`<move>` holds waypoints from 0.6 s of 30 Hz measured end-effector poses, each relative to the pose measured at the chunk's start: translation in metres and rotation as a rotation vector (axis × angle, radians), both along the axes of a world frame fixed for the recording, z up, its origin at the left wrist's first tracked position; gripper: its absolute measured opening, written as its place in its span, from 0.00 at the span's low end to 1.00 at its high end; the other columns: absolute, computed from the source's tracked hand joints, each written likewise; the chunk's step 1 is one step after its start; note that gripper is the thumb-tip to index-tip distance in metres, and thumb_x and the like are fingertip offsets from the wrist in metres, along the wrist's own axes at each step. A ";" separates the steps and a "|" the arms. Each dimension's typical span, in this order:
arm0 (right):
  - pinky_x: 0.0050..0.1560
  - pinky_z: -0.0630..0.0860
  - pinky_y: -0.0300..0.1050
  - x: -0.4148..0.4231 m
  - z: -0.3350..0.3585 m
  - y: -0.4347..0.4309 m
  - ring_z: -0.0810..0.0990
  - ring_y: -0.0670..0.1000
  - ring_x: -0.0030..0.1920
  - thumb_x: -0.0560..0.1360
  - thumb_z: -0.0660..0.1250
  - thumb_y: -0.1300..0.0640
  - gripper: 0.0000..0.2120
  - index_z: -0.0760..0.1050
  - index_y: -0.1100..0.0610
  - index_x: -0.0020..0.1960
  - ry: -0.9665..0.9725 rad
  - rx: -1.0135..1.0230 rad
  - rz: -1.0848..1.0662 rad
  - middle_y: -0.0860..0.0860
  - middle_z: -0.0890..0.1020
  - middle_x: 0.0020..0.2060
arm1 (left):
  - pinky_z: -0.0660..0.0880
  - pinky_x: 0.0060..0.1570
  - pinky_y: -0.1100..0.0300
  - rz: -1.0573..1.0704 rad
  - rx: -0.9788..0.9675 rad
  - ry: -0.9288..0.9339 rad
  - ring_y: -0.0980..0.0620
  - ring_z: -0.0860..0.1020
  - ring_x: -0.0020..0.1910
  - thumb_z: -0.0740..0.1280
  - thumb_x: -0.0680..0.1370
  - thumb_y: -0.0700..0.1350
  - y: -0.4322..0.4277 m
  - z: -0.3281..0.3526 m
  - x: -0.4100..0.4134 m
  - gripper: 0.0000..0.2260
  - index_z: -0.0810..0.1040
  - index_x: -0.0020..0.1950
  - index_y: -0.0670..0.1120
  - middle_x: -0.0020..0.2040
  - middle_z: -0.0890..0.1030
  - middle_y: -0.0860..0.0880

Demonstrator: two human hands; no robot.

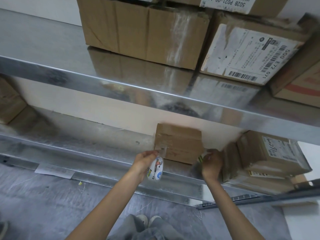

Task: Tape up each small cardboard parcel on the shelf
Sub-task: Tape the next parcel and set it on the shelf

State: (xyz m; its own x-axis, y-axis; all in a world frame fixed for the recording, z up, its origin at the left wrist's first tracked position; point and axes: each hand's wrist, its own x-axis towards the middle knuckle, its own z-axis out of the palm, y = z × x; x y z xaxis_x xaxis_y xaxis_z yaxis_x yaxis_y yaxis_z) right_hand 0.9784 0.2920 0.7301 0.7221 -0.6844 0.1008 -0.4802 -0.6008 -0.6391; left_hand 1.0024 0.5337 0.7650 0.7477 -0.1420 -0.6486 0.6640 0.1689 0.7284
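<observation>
A small brown cardboard parcel (180, 144) stands on the lower metal shelf (97, 149), under the upper shelf. Clear tape shows on its left face. My left hand (144, 161) holds a roll of clear tape (155, 168) at the parcel's lower left corner. My right hand (212, 163) is at the parcel's lower right corner with its fingers curled; a thin yellow-green thing (200, 159) shows beside them, and what they hold is unclear. Another labelled parcel (270, 155) sits to the right on the same shelf.
The upper shelf (121, 87) carries large cardboard boxes (143, 32) and a labelled box (249, 52). A further box (10, 101) sits at far left on the lower shelf. A paper label (54, 170) hangs on the shelf edge. My feet (149, 220) are on the grey floor.
</observation>
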 end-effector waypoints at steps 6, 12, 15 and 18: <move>0.54 0.70 0.50 0.012 -0.002 0.005 0.72 0.62 0.60 0.78 0.57 0.58 0.10 0.70 0.62 0.57 0.550 -0.158 0.139 0.60 0.74 0.57 | 0.76 0.46 0.54 -0.004 -0.003 0.006 0.48 0.78 0.38 0.66 0.79 0.38 0.002 -0.001 0.000 0.03 0.79 0.49 0.45 0.46 0.81 0.41; 0.41 0.72 0.55 0.017 -0.011 -0.011 0.78 0.63 0.48 0.78 0.59 0.62 0.05 0.64 0.61 0.52 0.439 0.196 0.125 0.59 0.77 0.45 | 0.74 0.40 0.56 0.000 -0.023 0.001 0.49 0.78 0.37 0.65 0.79 0.39 0.001 0.000 -0.001 0.04 0.78 0.52 0.44 0.42 0.80 0.43; 0.39 0.70 0.50 0.012 -0.001 -0.017 0.77 0.62 0.42 0.78 0.61 0.61 0.05 0.71 0.63 0.52 0.225 0.340 0.013 0.63 0.79 0.44 | 0.75 0.34 0.59 0.006 -0.030 0.011 0.51 0.79 0.34 0.66 0.79 0.40 -0.001 0.000 0.000 0.03 0.78 0.51 0.44 0.41 0.81 0.44; 0.31 0.63 0.43 0.000 0.029 -0.013 0.72 0.53 0.30 0.81 0.57 0.51 0.17 0.79 0.59 0.44 0.040 0.395 0.039 0.54 0.75 0.29 | 0.76 0.31 0.61 0.020 -0.048 0.010 0.54 0.79 0.31 0.66 0.79 0.40 -0.002 0.001 -0.001 0.03 0.78 0.51 0.44 0.42 0.81 0.44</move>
